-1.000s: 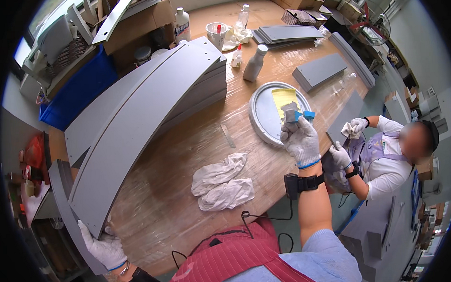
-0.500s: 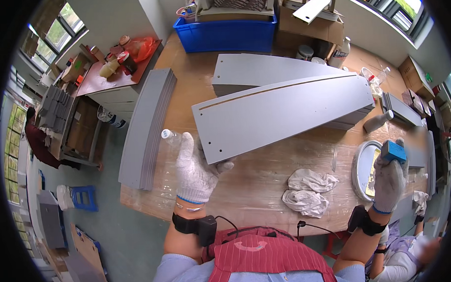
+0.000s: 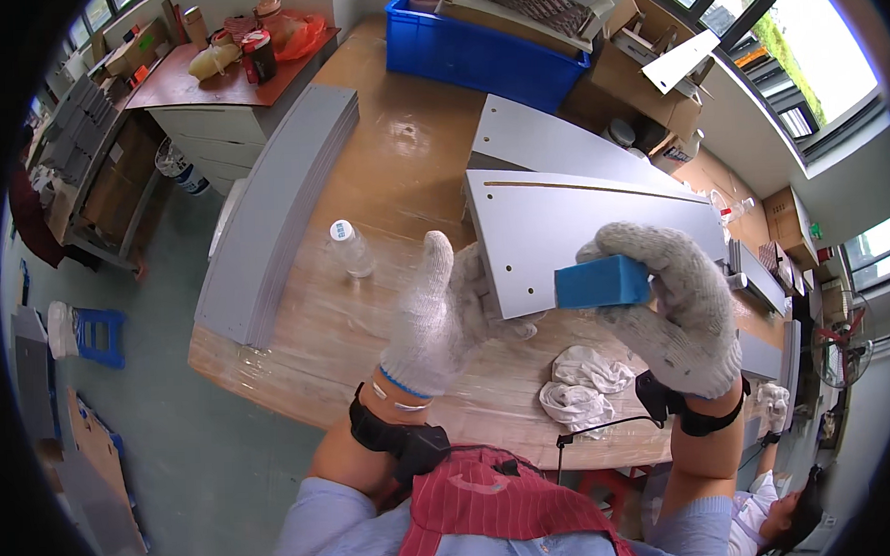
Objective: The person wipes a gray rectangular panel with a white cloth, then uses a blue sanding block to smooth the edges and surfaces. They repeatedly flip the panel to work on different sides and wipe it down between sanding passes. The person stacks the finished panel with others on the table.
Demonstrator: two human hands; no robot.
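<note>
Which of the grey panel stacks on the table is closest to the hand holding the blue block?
The wide grey panel with a thin groove and small holes, lying directly under the right hand and blue block. The long stack lies along the table's left edge; another panel sits farther back.

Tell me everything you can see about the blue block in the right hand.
The blue block is a small rectangular brick, plain bright blue, with flat faces and fairly sharp edges; it looks like foam or sponge, though that is hard to confirm. It lies roughly level, long side across the picture, raised above the grey panel on the wooden table. The right hand, in a white knitted glove, grips it from its right end, fingers curled over the top. The left hand is near but apart from it.
</note>
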